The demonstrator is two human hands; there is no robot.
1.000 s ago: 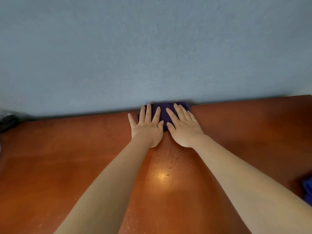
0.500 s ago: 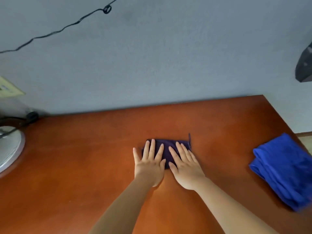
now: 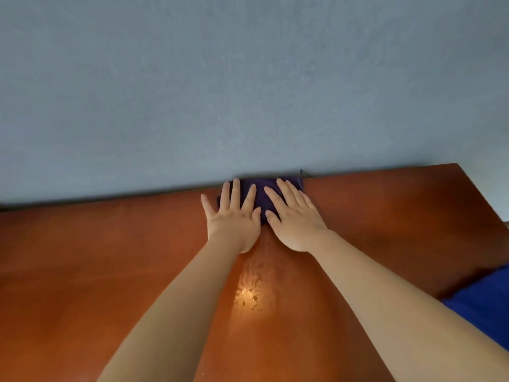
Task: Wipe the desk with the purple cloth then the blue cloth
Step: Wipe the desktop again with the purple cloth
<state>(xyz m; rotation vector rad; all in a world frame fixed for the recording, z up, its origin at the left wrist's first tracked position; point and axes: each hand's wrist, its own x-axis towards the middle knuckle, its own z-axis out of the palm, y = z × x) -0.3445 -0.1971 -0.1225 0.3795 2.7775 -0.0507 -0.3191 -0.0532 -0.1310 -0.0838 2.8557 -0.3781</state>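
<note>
The folded purple cloth point(image 3: 261, 196) lies at the far edge of the brown wooden desk point(image 3: 96, 257), up against the wall. My left hand point(image 3: 234, 216) presses flat on its left part with fingers spread and straight. Beside it, my right hand point(image 3: 294, 216) presses flat on the cloth's right part. Most of the cloth is hidden under my fingers. The blue cloth point(image 3: 487, 301) lies on the desk at the right edge of the view, partly cut off and partly behind my right forearm.
A grey-blue wall point(image 3: 248, 92) rises directly behind the desk's far edge. The desk's right corner point(image 3: 457, 165) shows at upper right. A glossy wet streak point(image 3: 250, 293) with a light reflection runs between my forearms.
Both hands have pushed the purple cloth away from me, from mid-desk to the far edge by the wall. The view dropped, so the blue cloth is now mostly out of frame.
</note>
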